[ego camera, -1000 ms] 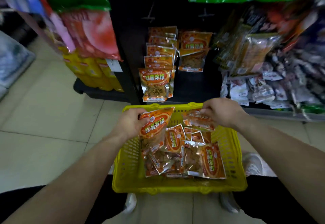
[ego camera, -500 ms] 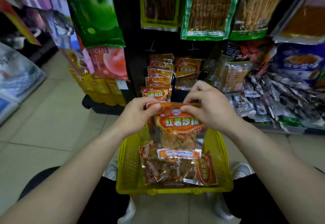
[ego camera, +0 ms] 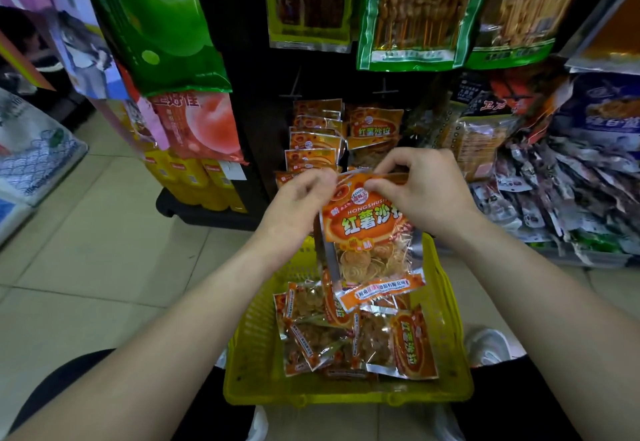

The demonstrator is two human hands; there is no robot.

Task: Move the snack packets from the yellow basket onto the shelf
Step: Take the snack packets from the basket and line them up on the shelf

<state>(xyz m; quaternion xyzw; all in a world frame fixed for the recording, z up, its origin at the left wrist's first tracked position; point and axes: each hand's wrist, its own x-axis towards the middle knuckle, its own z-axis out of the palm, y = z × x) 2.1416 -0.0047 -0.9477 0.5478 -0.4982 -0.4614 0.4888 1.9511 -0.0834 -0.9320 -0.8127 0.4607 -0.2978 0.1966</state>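
Above the yellow basket point(ego camera: 256, 336), both hands pinch the top seam of one snack packet point(ego camera: 367, 236). The left hand point(ego camera: 298, 205) nips the left corner. The right hand point(ego camera: 426, 194) takes the seam nearer its middle, thumb in front and fingers curled behind. The packet hangs upright from this double pinch, its lower edge over the loose packets point(ego camera: 349, 333) lying in the basket. It is just short of the hung packets point(ego camera: 313, 149) that run in two columns down the black shelf panel point(ego camera: 256, 121).

To do this step well, the pinch should stay on the flat seam alone, so the brittle contents below are not crushed. Drawing the header taut between the two hands would keep it flat and square to the panel. A hanging hole may lie under the fingers, though the view does not show one. If it does, the thumbs should slide apart to uncover it before the packet goes up. The right column shows fewer packets, so it looks the roomier place.

The packet has an orange header with bold white characters and the Latin letters HONGSHU above them. Below is a clear window showing pale, coiled round crisps. Silver foil seams run down the sides, and an orange strip with a white label closes the bottom. It looks light and crinkly.
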